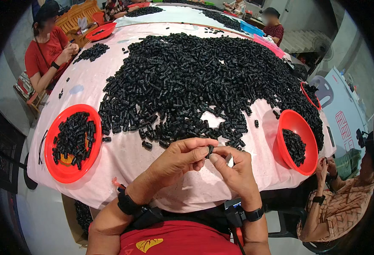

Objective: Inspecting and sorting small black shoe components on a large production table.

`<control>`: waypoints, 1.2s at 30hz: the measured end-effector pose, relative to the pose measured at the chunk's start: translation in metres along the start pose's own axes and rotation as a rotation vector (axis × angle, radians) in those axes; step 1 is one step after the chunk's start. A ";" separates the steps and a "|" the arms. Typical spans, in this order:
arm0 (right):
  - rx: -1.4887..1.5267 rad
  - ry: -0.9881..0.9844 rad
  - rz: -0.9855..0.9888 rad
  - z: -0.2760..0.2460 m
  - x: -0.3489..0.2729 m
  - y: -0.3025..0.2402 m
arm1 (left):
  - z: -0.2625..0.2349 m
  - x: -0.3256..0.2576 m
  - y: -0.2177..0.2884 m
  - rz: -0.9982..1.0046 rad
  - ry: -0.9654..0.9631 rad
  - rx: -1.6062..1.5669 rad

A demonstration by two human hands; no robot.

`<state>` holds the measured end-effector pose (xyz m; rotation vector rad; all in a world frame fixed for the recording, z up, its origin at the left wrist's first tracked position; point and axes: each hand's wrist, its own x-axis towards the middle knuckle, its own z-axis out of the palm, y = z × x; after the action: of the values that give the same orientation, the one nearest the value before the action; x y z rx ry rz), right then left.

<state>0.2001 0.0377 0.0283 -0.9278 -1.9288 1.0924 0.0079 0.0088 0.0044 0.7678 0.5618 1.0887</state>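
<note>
Close together above the near edge of the table, my left hand (186, 156) and my right hand (234, 168) pinch one small black cylindrical part (210, 150) between thumbs and fingertips. The fingers cover most of it, so its exact kind does not show. Just beyond my hands spreads a large heap of short black cylindrical parts (174, 80). On the left stands a red round tray (95, 146) with many such parts in it. A red bowl (309, 140) on the right, tilted in view, holds more of them.
A pale pink cloth (161, 197) covers the table. At the left a person in red (46, 59) works beside a red basin (106, 32); another in a patterned shirt (342, 204) sits at the right. A cardboard box (70, 216) stands below the table's left side.
</note>
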 end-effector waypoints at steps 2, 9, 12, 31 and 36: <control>-0.009 0.002 -0.006 0.000 0.000 0.001 | 0.000 0.000 -0.002 0.012 0.009 -0.014; -0.046 0.052 -0.055 -0.001 0.001 -0.004 | 0.000 0.000 -0.006 0.006 0.087 -0.081; -0.061 0.047 -0.064 -0.001 0.001 -0.004 | 0.002 -0.001 -0.004 0.015 0.079 -0.077; -0.437 0.082 -0.147 -0.001 0.003 0.012 | 0.001 0.001 -0.007 -0.002 -0.027 -0.076; -0.503 0.107 -0.195 -0.002 0.002 0.008 | 0.000 0.001 -0.007 0.001 -0.023 -0.035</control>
<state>0.2025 0.0434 0.0221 -1.0066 -2.1917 0.4388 0.0124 0.0073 -0.0009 0.7497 0.5219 1.0866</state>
